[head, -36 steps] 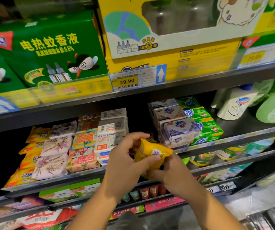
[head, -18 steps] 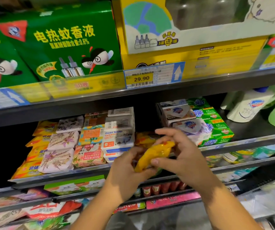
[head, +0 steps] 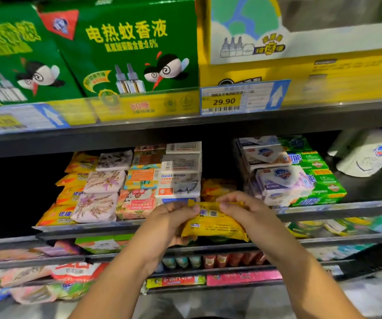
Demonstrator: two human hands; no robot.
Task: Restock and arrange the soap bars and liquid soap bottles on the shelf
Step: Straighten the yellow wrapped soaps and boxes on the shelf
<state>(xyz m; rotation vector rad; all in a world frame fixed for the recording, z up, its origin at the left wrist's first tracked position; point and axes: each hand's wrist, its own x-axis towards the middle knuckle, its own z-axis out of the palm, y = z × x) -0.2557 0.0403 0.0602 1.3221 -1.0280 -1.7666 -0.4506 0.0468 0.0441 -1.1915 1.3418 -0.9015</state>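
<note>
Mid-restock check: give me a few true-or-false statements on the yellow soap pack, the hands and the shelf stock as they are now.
1. The left hand and the right hand both grip the yellow soap pack. True.
2. The yellow soap pack lies set down among the bars on the shelf. False: it is held up in front of the shelf rail.
3. More yellow packs lie between the Goat Soap box and the white shield-logo packs. True.
4. The price tag above reads 19.90. False: it reads 29.90.
5. The green soap boxes sit left of the Goat Soap box. False: they sit to its right, beside the white shield-logo packs.
</note>
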